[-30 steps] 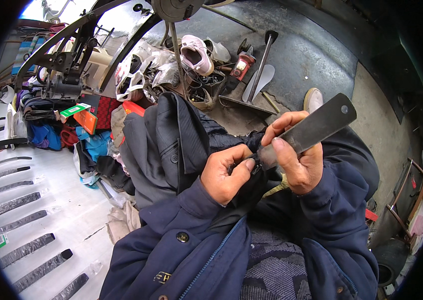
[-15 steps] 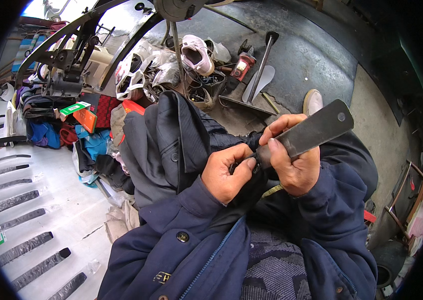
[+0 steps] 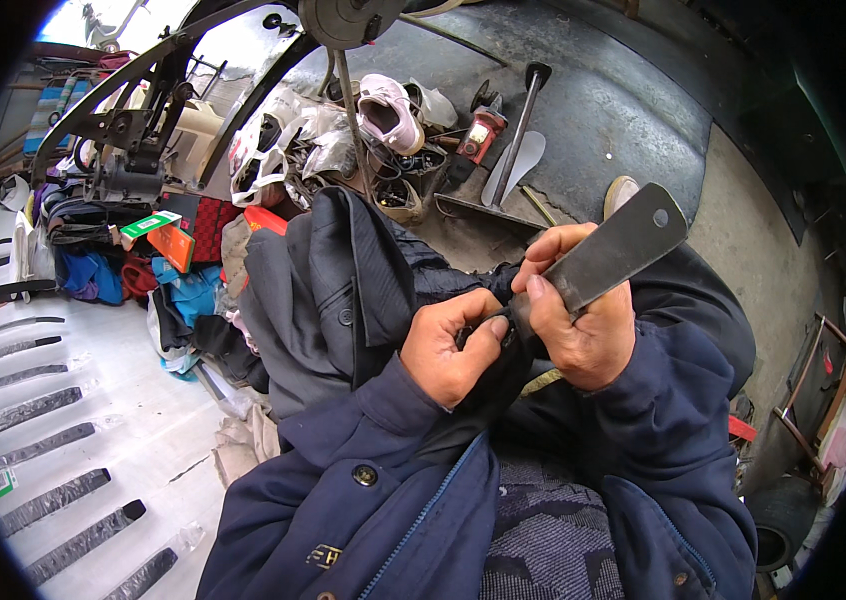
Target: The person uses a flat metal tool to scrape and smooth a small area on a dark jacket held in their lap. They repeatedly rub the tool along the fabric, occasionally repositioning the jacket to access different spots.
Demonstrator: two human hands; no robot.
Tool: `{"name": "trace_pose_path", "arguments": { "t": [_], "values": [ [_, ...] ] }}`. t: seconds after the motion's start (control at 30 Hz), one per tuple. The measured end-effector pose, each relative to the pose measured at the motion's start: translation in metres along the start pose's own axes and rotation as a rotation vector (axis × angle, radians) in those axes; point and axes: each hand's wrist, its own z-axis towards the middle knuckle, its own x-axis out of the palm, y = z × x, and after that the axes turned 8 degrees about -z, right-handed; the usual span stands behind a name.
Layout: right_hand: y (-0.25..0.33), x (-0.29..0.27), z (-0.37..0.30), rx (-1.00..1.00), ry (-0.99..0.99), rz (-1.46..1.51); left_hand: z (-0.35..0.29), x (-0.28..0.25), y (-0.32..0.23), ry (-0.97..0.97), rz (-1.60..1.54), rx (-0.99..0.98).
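Note:
My right hand is closed around a flat dark metal blade with a round hole near its broad end. That end points up and to the right, while the narrow end runs down toward my left hand. Between the thumb and bent fingers of my left hand a fold of black cloth is pinched. The cloth appears to belong to a dark grey garment with a button, spread over my lap. Just where the blade meets the cloth is hidden by my fingers.
At the left, a white surface carries several wrapped black strips. Clothes and small boxes are piled beyond it. Ahead stand a dark metal machine, a heap of shoes, a red power tool and an upright metal post.
The blade's broad end has shifted slightly left and up, and its flat face has turned a little. Both hands keep their grips.

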Motion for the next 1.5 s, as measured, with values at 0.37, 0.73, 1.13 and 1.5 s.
{"name": "trace_pose_path", "arguments": {
  "t": [0.37, 0.73, 1.13, 1.5],
  "values": [
    [-0.001, 0.001, -0.001, -0.026, -0.009, -0.013, -0.001, -0.002, 0.002, -0.014, 0.037, 0.019],
    [0.0, -0.005, -0.001, 0.047, 0.064, 0.033, -0.003, -0.002, 0.005, -0.039, 0.031, 0.052],
    [-0.005, -0.003, -0.005, 0.133, 0.005, 0.267, -0.007, 0.0, -0.004, -0.044, 0.091, 0.08],
    [-0.003, 0.0, -0.006, 0.094, 0.023, 0.113, -0.007, -0.001, 0.001, -0.063, 0.105, 0.119]
  ]
}}
